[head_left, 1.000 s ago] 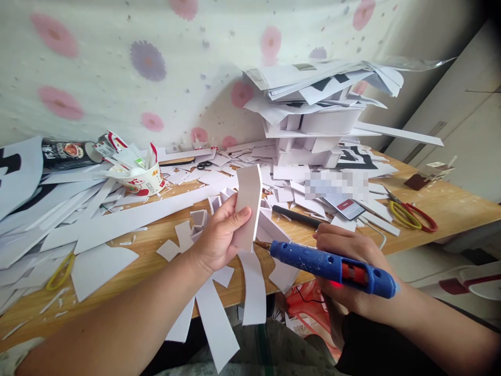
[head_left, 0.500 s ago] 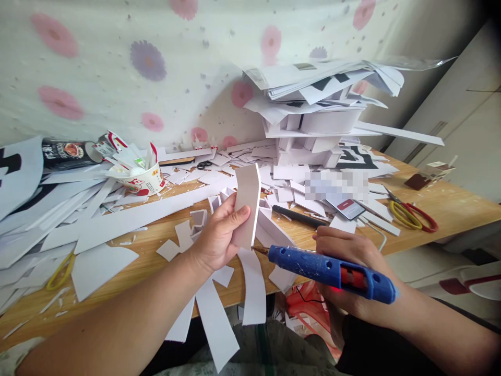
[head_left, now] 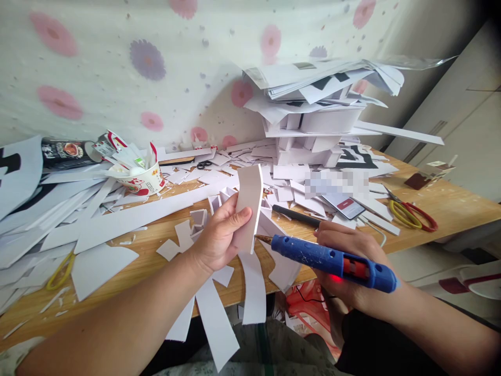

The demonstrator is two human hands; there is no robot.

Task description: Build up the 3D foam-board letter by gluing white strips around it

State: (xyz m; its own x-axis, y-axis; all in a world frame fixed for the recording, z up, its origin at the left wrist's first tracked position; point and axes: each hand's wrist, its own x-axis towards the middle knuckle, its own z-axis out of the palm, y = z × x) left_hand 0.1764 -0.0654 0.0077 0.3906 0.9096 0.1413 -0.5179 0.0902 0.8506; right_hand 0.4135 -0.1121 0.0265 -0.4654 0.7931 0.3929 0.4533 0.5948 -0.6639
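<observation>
My left hand [head_left: 221, 232] pinches a curved white foam board piece [head_left: 249, 198] between thumb and fingers, holding it upright above the table's front part. In my right hand [head_left: 348, 250] is a blue glue gun [head_left: 332, 261] with a red part inside and a red light glowing beneath. Its brown nozzle points left and sits at the lower right edge of the held piece; whether it touches cannot be made out. Below the piece, a white strip [head_left: 254, 292] hangs over the table edge. Small white box shapes [head_left: 199, 218] stand behind my left hand.
White scraps cover much of the wooden table [head_left: 442, 214]. A paper cup [head_left: 143, 180] with wrappers stands at left. A stacked white model [head_left: 309, 151] rises behind; a phone [head_left: 346, 205], black rod [head_left: 295, 215] and scissors [head_left: 415, 214] lie at right. Yellow-handled scissors [head_left: 60, 271] lie left.
The held piece has shifted and turned slightly to the right. The glue gun's nozzle has moved a little up along its edge. Both hands keep their holds.
</observation>
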